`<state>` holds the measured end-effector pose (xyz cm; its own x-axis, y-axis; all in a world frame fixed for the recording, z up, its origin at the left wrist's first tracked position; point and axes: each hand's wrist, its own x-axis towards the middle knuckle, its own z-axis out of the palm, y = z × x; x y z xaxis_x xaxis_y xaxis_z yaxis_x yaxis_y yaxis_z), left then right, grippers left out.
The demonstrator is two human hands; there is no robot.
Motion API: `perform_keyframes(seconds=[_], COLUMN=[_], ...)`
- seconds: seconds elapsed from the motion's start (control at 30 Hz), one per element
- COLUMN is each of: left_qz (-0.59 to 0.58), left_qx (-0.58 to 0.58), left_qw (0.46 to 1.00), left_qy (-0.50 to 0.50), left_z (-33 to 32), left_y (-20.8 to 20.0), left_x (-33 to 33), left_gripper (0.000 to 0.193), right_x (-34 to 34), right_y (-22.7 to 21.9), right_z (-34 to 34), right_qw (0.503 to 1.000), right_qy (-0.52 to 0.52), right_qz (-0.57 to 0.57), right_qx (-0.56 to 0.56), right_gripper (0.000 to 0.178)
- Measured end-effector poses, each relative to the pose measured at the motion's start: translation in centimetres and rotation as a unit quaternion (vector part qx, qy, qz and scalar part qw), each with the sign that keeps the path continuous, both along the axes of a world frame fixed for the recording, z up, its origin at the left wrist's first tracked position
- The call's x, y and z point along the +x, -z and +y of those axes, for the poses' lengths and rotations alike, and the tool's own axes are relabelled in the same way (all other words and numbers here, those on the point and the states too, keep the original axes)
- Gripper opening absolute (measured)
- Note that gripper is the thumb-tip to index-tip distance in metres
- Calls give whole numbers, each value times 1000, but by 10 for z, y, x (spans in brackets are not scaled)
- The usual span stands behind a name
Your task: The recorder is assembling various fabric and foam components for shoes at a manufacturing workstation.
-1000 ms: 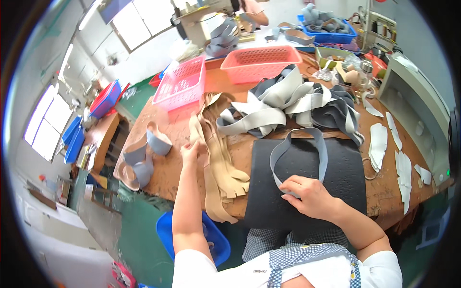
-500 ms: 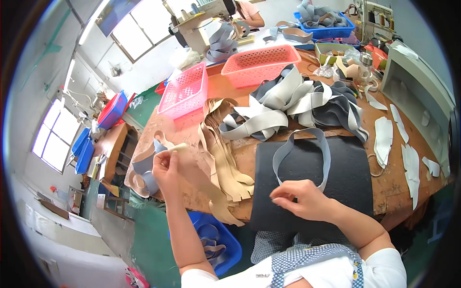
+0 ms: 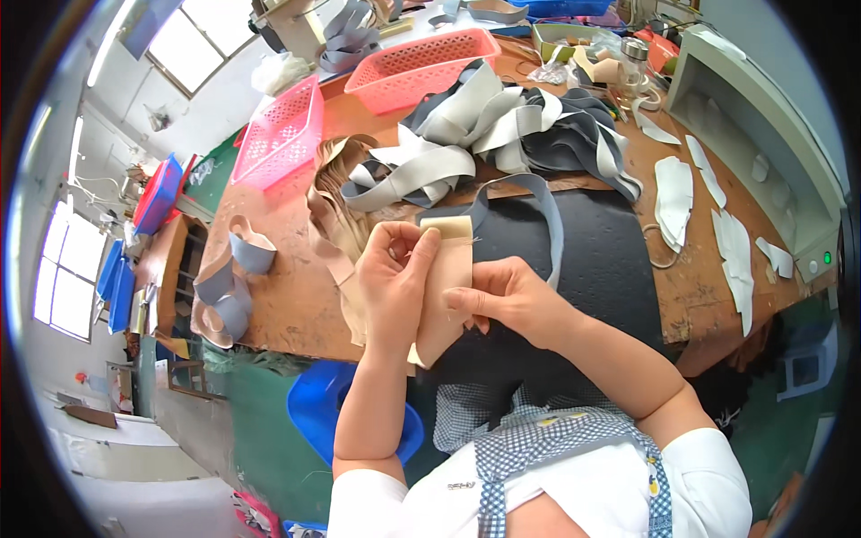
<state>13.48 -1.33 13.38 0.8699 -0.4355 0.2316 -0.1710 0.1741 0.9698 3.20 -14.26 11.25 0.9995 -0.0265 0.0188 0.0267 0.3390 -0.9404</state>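
Over the near left part of a black mat I hold up a beige fabric-like strip. My left hand pinches its folded upper end between thumb and fingers. Lower down, my right hand grips the strip's right edge, thumb in front and fingers partly hidden behind it. Just beyond my hands, a grey-blue strip lies in a loop on the mat. More beige strips lie in a bundle left of my left hand, partly covered by it.
A heap of grey and white strips lies behind the mat. Two pink baskets stand farther back. Curled strips are at the table's left edge. White cut pieces and a grey cabinet are right. A blue tub stands below.
My left hand has brought the beige strip rightward in front of the mat. My right hand has left the grey-blue loop and taken hold of the strip. The view has shifted.
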Motion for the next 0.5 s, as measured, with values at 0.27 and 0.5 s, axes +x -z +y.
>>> perform_keyframes(seconds=[0.27, 0.5], left_qz=[112, 79], left_qx=[-42, 162], left_qw=[988, 923], left_qy=[94, 341], left_z=[-2, 64], left_y=[12, 30], left_x=[-15, -33], left_gripper=[16, 22], right_x=[-24, -37], right_y=[4, -7], right_z=[-17, -69], right_qw=[993, 961], right_qy=[-33, 133], right_qz=[5, -12], right_qx=[110, 243], right_gripper=[21, 24])
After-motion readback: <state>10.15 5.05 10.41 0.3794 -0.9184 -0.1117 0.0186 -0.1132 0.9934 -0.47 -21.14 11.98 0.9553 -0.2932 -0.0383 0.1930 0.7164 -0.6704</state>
